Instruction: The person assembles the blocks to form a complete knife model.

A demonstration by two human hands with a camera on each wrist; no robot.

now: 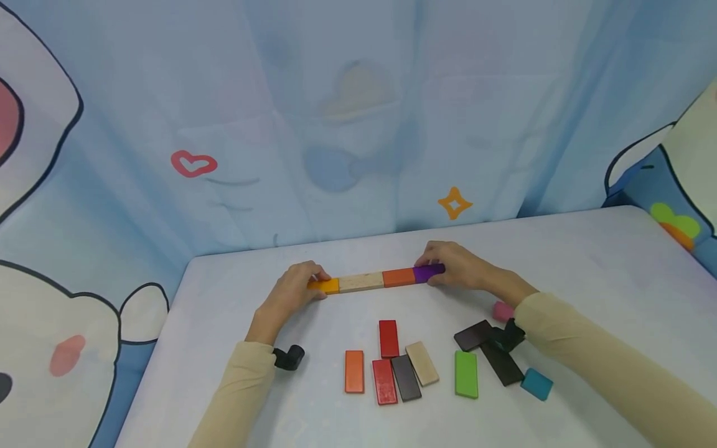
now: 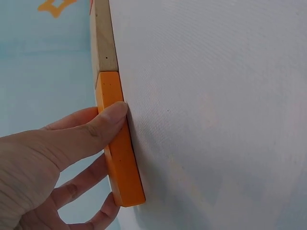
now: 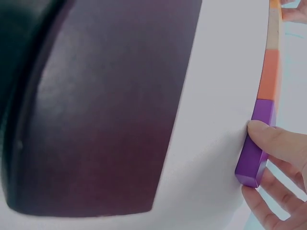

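Observation:
A row of wooden blocks stretches end to end across the back part of the table. At its left end, my left hand [image 1: 292, 287] pinches a yellow-orange block [image 2: 122, 165], thumb on the near side and fingers behind. A plain wood block [image 1: 361, 282] comes after it, then an orange block [image 1: 398, 277]. The purple block [image 3: 256, 155] forms the right end, held between the thumb and fingers of my right hand [image 1: 456, 264]. In the left wrist view the yellow-orange block touches the plain wood one.
In front of the row lie another orange block [image 1: 354, 372], two red blocks [image 1: 388, 339], a grey block [image 1: 406, 378], a plain block [image 1: 422, 363] and a green block [image 1: 466, 374]. Dark blocks [image 1: 501, 364], a teal block [image 1: 537, 384] and a pink block [image 1: 502, 312] lie near my right forearm.

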